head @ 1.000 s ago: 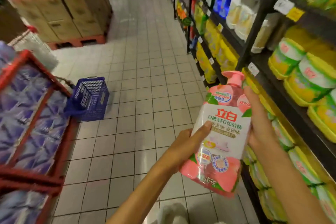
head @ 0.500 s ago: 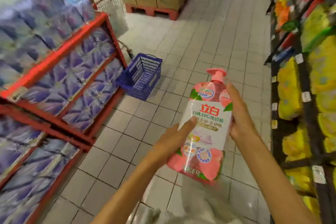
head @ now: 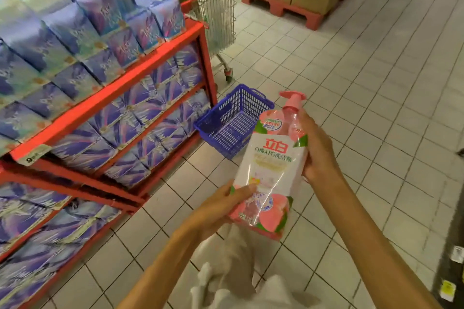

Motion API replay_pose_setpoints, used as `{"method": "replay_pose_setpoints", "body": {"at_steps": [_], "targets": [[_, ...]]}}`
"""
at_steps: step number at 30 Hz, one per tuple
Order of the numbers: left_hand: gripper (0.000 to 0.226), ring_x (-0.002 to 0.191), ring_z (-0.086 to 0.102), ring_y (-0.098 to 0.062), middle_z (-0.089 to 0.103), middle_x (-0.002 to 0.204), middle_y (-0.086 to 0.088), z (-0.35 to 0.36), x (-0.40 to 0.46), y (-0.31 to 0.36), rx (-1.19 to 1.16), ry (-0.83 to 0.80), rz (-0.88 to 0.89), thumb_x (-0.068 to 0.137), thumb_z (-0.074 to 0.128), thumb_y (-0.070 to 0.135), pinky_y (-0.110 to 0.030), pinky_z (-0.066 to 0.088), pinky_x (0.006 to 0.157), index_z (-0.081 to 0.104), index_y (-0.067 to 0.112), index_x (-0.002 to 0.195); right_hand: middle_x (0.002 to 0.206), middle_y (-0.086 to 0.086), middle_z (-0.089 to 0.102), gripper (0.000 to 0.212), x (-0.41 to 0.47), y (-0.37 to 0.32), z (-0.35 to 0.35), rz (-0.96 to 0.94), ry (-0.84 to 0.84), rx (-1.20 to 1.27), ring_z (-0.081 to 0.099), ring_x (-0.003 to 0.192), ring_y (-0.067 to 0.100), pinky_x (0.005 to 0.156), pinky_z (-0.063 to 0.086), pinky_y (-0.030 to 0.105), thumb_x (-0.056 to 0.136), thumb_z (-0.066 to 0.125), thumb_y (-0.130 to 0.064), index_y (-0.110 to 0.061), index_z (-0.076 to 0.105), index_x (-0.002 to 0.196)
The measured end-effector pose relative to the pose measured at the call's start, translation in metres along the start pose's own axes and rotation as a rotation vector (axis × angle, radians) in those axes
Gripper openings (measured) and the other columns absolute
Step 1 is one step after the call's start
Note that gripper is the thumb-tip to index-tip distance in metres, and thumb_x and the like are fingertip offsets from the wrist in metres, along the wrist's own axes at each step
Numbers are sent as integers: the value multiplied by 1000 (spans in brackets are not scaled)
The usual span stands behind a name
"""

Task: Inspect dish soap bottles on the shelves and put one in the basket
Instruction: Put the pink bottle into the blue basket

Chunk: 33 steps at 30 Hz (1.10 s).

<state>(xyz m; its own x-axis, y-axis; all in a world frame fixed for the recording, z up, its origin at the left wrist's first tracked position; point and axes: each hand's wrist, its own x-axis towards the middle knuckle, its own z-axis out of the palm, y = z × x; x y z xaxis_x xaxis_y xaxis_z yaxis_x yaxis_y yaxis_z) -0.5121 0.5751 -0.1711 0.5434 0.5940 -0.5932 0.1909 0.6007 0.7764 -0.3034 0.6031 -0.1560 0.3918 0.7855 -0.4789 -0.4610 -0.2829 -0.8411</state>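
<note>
Slippage was judged the main risk: the dish soap bottle (head: pixel 271 165) was held aloft, pinched low by the left hand (head: pixel 221 208) and gripped near its pump by the right hand (head: pixel 317 150), short of the basket (head: pixel 213 130) (on the floor (head: pixel 376 108)), where its glossy wrap could slide.

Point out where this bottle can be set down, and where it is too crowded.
The blue basket on the floor shows only bare mesh inside. Bare tiled floor runs from the basket to the red pallet. Crowded: the red shelves are packed with blue packs. Both the left hand and right hand hold the pink soap bottle.
</note>
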Motion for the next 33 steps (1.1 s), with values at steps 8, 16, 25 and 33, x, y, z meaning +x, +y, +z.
{"method": "replay_pose_setpoints", "body": {"at_steps": [8, 16, 25, 33], "targets": [[80, 92, 72, -26, 73, 107, -7, -78, 151, 90, -207, 295, -25, 55, 81, 44, -38, 58, 76, 51, 18, 123, 115, 14, 71, 50, 175, -33, 49, 97, -99, 31, 68, 103, 33, 91, 50, 54, 85, 65, -47, -18, 63, 124], [39, 93, 70, -32, 71, 104, -21, -146, 329, 121, -498, 405, -169, 76, 68, 23, -38, 58, 76, 68, -1, 106, 100, 15, 69, 44, 379, -20, 81, 235, -174, -109, 59, 88, 26, 71, 48, 35, 85, 65, -30, 0, 63, 117], [31, 54, 68, -8, 72, 85, -4, -292, 592, 49, -429, 558, -257, 82, 65, -7, -22, 55, 47, 54, 13, 102, 120, 5, 69, 50, 655, 127, 87, 449, -237, -515, 67, 108, 23, 92, 54, 44, 92, 46, -57, -23, 60, 126], [25, 65, 47, -21, 54, 74, -9, -386, 792, -117, -582, 720, -356, 103, 39, 20, -35, 45, 55, 52, 12, 83, 124, 25, 63, 49, 850, 342, 92, 587, -59, -589, 61, 113, 39, 99, 48, 50, 101, 44, -38, 3, 57, 126]]}}
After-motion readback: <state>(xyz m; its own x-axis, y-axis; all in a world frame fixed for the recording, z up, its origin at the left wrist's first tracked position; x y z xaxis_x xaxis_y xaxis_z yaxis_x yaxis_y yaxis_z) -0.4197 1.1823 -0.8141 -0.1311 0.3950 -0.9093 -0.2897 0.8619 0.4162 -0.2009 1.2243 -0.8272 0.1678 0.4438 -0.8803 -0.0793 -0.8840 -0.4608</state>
